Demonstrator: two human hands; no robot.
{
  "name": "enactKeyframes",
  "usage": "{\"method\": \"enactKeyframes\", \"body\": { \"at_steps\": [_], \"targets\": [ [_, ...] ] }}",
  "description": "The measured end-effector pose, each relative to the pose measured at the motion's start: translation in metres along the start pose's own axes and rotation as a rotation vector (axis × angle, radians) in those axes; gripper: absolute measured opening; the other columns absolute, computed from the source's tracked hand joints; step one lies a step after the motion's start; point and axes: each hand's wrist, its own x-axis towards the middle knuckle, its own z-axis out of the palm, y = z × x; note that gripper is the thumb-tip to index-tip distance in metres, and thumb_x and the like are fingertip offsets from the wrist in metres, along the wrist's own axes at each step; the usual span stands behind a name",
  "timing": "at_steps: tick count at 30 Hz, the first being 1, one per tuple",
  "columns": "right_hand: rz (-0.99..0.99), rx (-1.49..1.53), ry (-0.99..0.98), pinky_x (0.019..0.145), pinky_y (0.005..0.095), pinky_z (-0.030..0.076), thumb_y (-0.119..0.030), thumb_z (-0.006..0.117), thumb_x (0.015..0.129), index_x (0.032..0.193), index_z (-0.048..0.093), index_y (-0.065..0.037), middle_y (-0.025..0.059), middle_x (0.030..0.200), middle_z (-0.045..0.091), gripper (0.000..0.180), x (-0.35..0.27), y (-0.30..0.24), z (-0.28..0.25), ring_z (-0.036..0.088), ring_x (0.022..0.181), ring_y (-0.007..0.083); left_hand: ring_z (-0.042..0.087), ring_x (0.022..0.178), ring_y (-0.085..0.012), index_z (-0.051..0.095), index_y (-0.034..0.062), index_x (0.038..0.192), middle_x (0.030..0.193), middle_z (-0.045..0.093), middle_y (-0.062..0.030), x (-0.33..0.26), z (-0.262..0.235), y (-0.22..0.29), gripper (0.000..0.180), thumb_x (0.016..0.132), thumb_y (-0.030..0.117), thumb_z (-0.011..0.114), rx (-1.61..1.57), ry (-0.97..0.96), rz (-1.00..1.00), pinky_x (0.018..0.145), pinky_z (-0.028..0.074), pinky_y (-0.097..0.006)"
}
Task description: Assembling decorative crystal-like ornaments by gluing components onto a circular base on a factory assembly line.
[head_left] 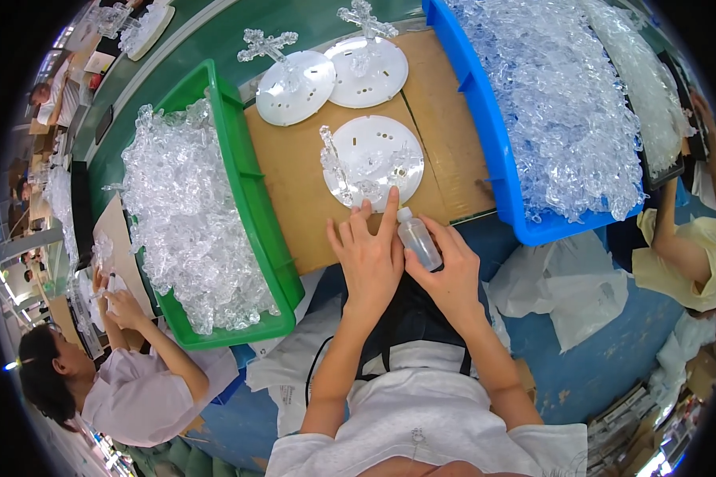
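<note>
My right hand [451,274] is closed around a small clear squeeze bottle [422,245] with a white cap, tilted toward the work surface. Beside it my left hand [367,258] has its fingers spread, with the fingertips at the near rim of a white round plate [400,141]. Whether they press on the plate or a part there, I cannot tell. Clear plastic pieces stand on this plate, one upright at its left side [329,151]. Farther back are two more white round plates, the left one [286,103] and the right one [386,75], each carrying a clear cross-shaped piece.
A green bin [243,171] full of clear plastic parts stands on the left. On the right is a blue bin [485,119] heaped with similar parts. Brown cardboard [290,199] lies under the plates. Co-workers sit at both sides; a plastic bag [569,286] hangs below the blue bin.
</note>
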Motion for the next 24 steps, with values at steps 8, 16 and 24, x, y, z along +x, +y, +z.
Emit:
{"method": "enactKeyframes", "body": {
  "at_steps": [8, 16, 24],
  "targets": [
    [0.109, 0.168, -0.041, 0.066, 0.0263, 0.051, -0.01, 0.072, 0.072, 0.114, 0.058, -0.004, 0.0087, 0.093, 0.065, 0.045, -0.002, -0.002, -0.012, 0.063, 0.077, 0.0151, 0.039, 0.129, -0.0349, 0.048, 0.004, 0.131, 0.135, 0.046, -0.0153, -0.018, -0.005, -0.022, 0.045, 0.087, 0.008, 0.055, -0.364, 0.008, -0.056, 0.11, 0.018, -0.055],
    [0.046, 0.167, -0.049, 0.065, 0.026, 0.051, -0.01, 0.072, 0.072, 0.112, 0.059, -0.004, 0.009, 0.091, 0.065, 0.043, 0.004, -0.001, -0.006, 0.063, 0.075, 0.0157, 0.027, 0.136, -0.0396, 0.046, 0.001, 0.131, 0.144, 0.036, -0.0165, -0.012, -0.001, -0.045, 0.046, 0.087, 0.011, 0.056, -0.201, 0.017, -0.055, 0.108, 0.019, -0.059],
    [0.07, 0.19, -0.071, 0.064, 0.0259, 0.05, -0.01, 0.072, 0.071, 0.111, 0.059, -0.004, 0.0089, 0.089, 0.065, 0.043, 0.002, -0.001, -0.008, 0.063, 0.073, 0.0155, 0.025, 0.137, -0.0419, 0.054, 0.0043, 0.124, 0.146, 0.034, -0.0148, -0.011, -0.004, -0.047, 0.039, 0.086, 0.013, 0.059, -0.179, -0.011, -0.044, 0.108, 0.02, -0.058]
  ]
}}
